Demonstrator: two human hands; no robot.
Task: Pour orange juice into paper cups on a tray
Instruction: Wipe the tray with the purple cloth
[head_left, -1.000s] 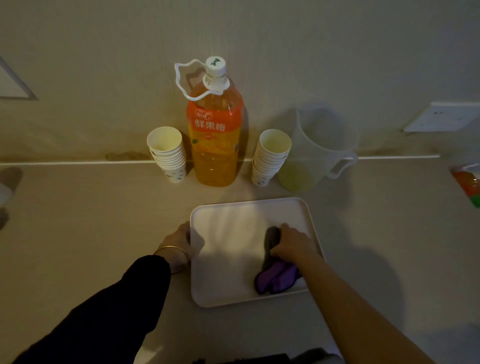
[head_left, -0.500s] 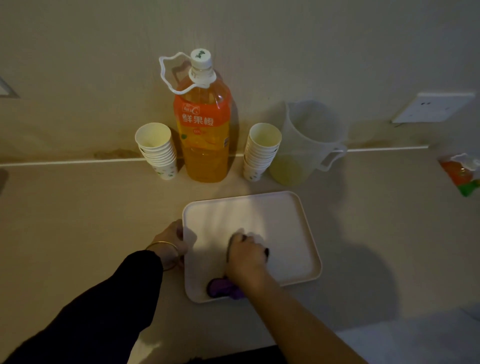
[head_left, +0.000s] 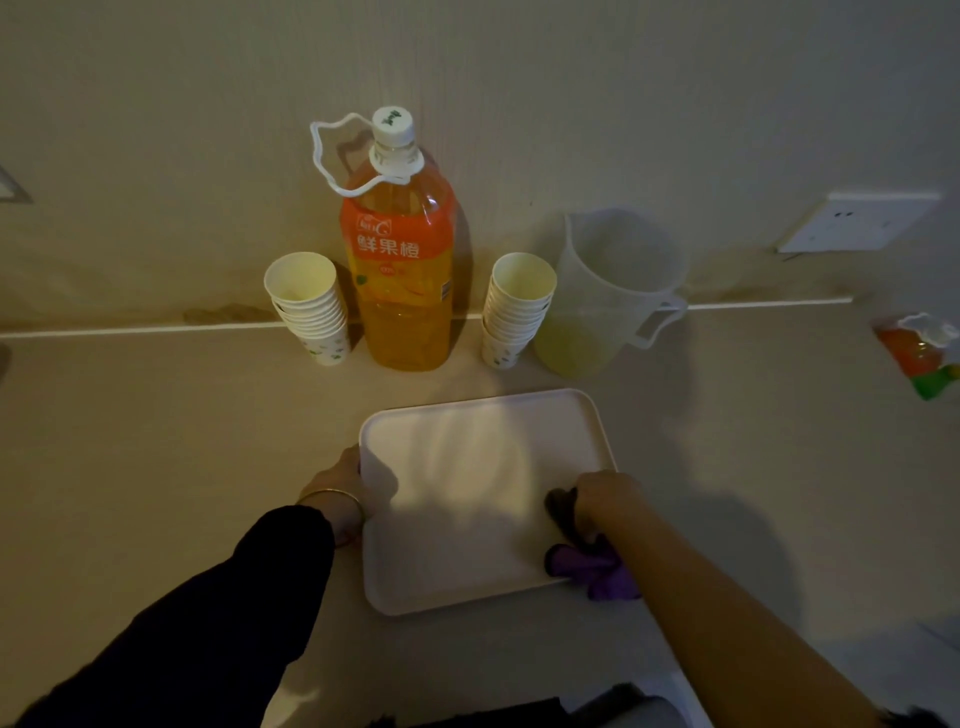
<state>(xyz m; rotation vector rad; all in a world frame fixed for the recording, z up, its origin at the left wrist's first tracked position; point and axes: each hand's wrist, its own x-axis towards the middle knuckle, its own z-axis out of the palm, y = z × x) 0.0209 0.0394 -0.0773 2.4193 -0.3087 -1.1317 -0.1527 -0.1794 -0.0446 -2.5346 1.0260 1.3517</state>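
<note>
A white tray (head_left: 467, 467) lies on the counter in front of me with nothing standing on it. My left hand (head_left: 337, 480) grips its left rim. My right hand (head_left: 605, 501) presses a purple cloth (head_left: 597, 566) onto the tray's near right corner. A capped orange juice bottle (head_left: 397, 270) with a white carry loop stands against the wall. One stack of paper cups (head_left: 309, 306) stands left of the bottle, and another stack of paper cups (head_left: 517, 309) stands right of it.
A clear plastic jug (head_left: 608, 291) with a little pale liquid stands right of the cups. An orange and green packet (head_left: 919, 356) lies at the far right. A wall socket (head_left: 857, 221) sits above the counter at the right.
My right hand has swept the purple cloth from the tray's near left back to its near right corner. My left hand still holds the tray's left rim.
</note>
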